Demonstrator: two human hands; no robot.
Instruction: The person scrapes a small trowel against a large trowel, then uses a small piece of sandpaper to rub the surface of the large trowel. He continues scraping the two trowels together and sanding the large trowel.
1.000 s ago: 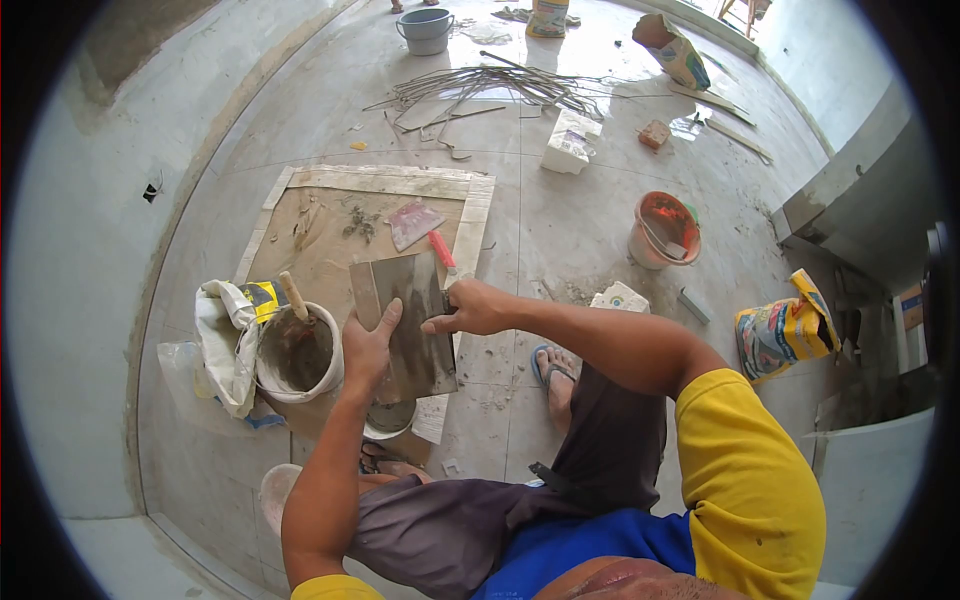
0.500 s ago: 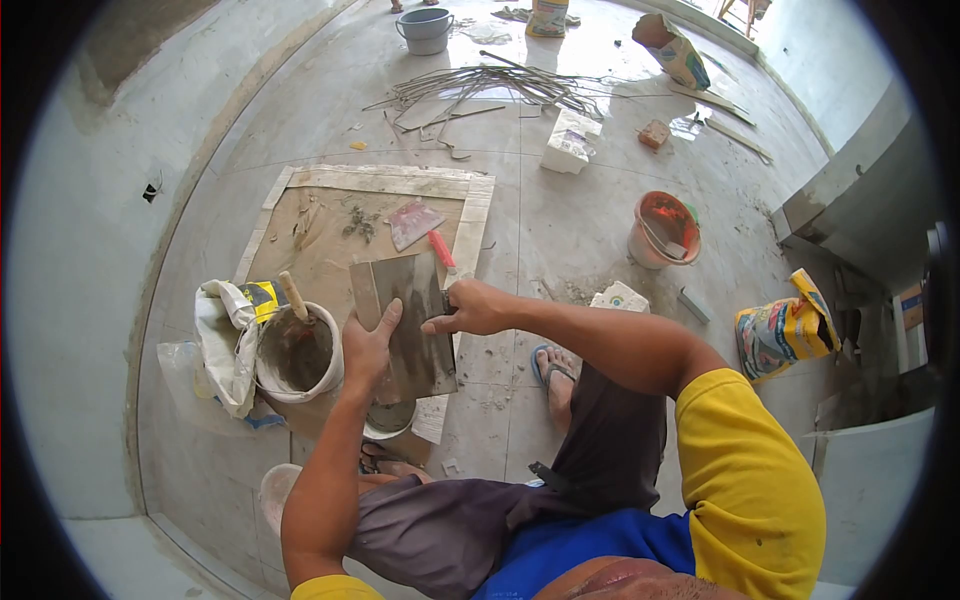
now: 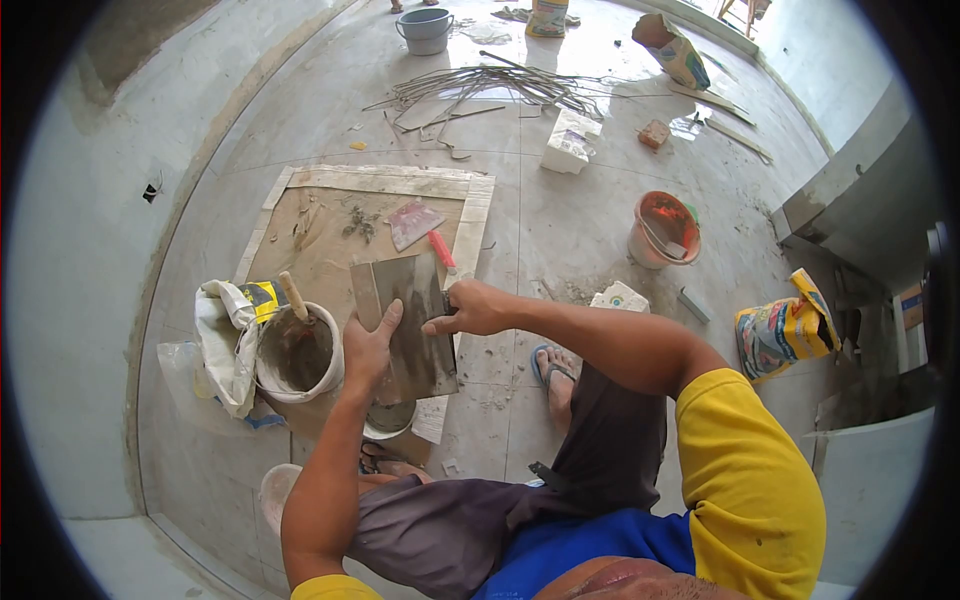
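Note:
A flat, smeared metal plate (image 3: 412,335), like a wide trowel blade, is held up in front of my knees. My left hand (image 3: 372,340) grips its left side, thumb over the face. At its right edge my right hand (image 3: 472,308) is closed on it, with fingertips on the face. Just left of my left hand stands a white bucket (image 3: 335,372) with grey mix and a wooden-handled tool (image 3: 292,294). Beyond the plate, a scraper with a red handle (image 3: 441,248) rests on a framed board (image 3: 478,215).
An orange bucket (image 3: 640,246) stands to the right, near a yellow bag (image 3: 785,330). Thin metal rods (image 3: 490,84), a white foam block (image 3: 570,140) and a grey bucket (image 3: 426,34) are farther off. A white sack (image 3: 225,345) leans by the left bucket.

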